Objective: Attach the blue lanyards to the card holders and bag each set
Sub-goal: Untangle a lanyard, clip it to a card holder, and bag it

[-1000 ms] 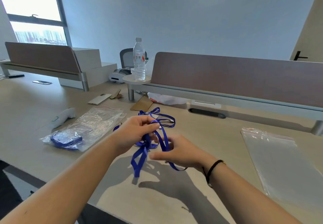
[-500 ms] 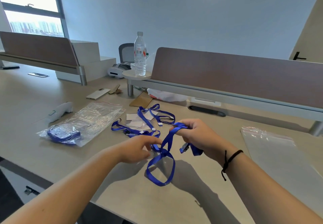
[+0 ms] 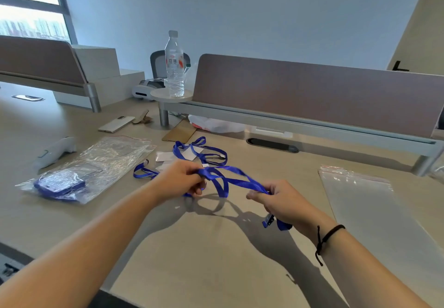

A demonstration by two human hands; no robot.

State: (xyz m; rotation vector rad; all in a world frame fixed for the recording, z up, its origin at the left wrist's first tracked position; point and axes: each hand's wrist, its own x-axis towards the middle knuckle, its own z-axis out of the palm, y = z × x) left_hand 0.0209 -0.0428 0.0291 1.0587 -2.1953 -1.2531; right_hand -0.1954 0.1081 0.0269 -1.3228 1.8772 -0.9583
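A blue lanyard [image 3: 236, 179] stretches above the desk between both hands. My left hand [image 3: 180, 178] pinches its left end, and my right hand [image 3: 280, 196] grips the other end, with the clip end [image 3: 270, 221] dangling below that wrist. More blue lanyards [image 3: 200, 150] and clear card holders [image 3: 165, 156] lie just behind the hands. A filled plastic bag [image 3: 60, 184] with a blue lanyard set inside lies at the left. An empty zip bag [image 3: 365, 199] lies flat at the right.
A water bottle [image 3: 174, 66] stands on a small round shelf [image 3: 171, 96] by the brown divider panel [image 3: 312, 91]. A phone [image 3: 116, 123], a white handheld device [image 3: 56, 150], a brown card [image 3: 179, 133] and a crumpled white bag [image 3: 213, 125] lie toward the back of the desk.
My right hand has moved right and toward me, drawing the lanyard out into a longer span. The left hand keeps its end and has risen slightly.
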